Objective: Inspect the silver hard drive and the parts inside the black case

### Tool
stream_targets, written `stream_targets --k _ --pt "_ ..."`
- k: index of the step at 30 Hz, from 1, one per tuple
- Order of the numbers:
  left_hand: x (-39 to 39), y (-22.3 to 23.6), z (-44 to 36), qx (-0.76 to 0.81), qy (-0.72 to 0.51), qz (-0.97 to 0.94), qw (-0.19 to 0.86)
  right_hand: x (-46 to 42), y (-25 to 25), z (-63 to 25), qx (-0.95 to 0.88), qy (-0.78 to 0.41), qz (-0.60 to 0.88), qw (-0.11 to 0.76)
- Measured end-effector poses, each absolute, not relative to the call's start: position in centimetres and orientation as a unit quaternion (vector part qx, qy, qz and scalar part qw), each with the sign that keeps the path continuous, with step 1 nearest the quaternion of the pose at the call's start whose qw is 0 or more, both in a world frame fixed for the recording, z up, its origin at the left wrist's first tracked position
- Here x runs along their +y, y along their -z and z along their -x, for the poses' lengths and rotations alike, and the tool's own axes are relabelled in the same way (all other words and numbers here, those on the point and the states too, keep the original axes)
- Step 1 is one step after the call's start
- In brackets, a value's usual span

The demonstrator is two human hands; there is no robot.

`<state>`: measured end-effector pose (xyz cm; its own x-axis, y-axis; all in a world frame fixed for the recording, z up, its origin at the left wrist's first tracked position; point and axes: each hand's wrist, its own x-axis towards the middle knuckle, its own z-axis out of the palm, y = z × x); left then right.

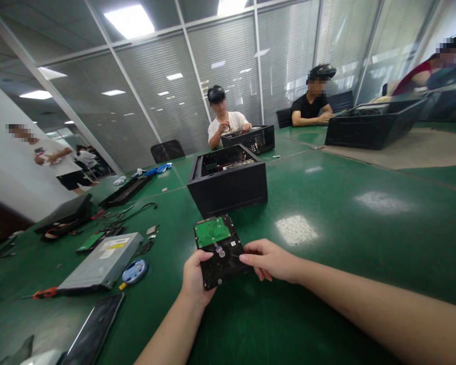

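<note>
A black hard drive (228,263) with a green circuit board on its upper face is held tilted above the green table. My left hand (197,276) grips its left edge, thumb on top and the other fingers hidden beneath. At the drive's right edge, my right hand (269,261) is closed with thumb and fingertips on the side. Just beyond the drive stands an open black computer case (231,190), with some parts visible inside.
To the left lie a silver optical drive (102,258), a round blue object (134,272), a screwdriver with an orange handle (45,293), a dark flat slab (95,324) and loose cables. Several people are around; one across the table works at another case (264,138).
</note>
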<state>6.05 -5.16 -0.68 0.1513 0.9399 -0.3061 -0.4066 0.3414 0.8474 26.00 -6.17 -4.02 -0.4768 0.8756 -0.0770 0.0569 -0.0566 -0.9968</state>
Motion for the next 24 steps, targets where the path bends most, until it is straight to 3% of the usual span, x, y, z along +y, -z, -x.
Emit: stream_targets --k 4,8,14,19,24 --pt "-5.3 0.5 -6.5 0.464 -0.456 -0.304 0.696 -6.5 3.4 -26.3 -0.604 -0.608 0.394 0.331" --pt "-5.4 0.6 -7.1 0.468 -0.527 -0.403 0.584 -6.8 3.6 -26.0 -0.567 -0.605 0.403 0.388" --pt "-6.0 1.3 -7.5 0.485 -0.507 -0.489 0.518 -8.2 4.2 -24.4 -0.620 -0.471 0.439 0.448" --pt "-6.0 2.7 -7.0 0.563 -0.482 -0.570 0.354 -9.9 3.1 -23.9 -0.684 -0.385 0.430 0.447" --pt "-6.3 2.5 -6.5 0.579 -0.434 -0.617 0.309 -10.9 1.9 -24.3 -0.778 -0.332 0.338 0.413"
